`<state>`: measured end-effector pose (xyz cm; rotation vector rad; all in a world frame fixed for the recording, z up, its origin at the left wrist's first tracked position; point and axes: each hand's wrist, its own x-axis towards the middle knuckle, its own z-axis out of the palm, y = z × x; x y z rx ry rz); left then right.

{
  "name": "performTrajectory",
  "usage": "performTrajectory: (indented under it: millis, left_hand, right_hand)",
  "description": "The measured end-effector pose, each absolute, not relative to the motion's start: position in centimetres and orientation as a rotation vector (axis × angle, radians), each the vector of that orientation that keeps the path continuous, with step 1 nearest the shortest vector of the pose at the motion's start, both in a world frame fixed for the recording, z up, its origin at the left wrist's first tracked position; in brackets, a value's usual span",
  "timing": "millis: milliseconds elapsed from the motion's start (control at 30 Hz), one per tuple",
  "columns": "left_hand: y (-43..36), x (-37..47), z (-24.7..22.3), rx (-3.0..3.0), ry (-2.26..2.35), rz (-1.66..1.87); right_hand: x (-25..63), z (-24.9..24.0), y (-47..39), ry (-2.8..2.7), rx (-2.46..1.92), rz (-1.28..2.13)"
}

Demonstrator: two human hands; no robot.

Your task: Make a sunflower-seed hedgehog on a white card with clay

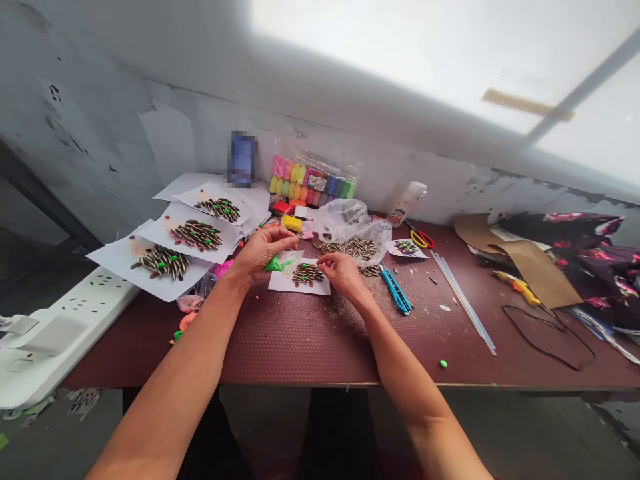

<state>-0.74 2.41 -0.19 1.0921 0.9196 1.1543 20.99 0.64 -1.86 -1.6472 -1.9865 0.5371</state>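
My left hand (pixel 261 253) is closed around a small clear plastic bag with bright green clay (pixel 276 263) in it, held over the left part of a white card (pixel 280 283). On that card lies a hedgehog shape of striped sunflower seeds (pixel 307 273) with green dots. My right hand (pixel 341 270) is at the card's right edge, thumb and fingers pinched together; whatever is between them is too small to make out. Just behind it, a heap of loose sunflower seeds (pixel 357 249) lies partly in a clear plastic bag (pixel 350 220).
Finished-looking hedgehog cards (pixel 193 233) overlap at left, above a white power strip (pixel 65 333). Coloured clay packs (pixel 315 180) lean by the wall. To the right are a teal utility knife (pixel 395 290), scissors (pixel 420 237), glue sticks (pixel 465 303), a yellow glue gun (pixel 523 288) and a bottle (pixel 407 203).
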Motion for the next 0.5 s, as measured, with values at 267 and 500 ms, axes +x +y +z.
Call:
performTrajectory:
  millis: [267,500]
  left_hand:
    - [2.54,-0.92,-0.55,1.169,0.922,1.125]
    - [2.69,-0.88,-0.62,1.145,0.896,1.123]
  right_hand:
    - [20.56,-2.3,0.64,-1.981,-1.646,0.567]
    - [20.62,-2.25,0.68,-1.96,-1.63,0.615]
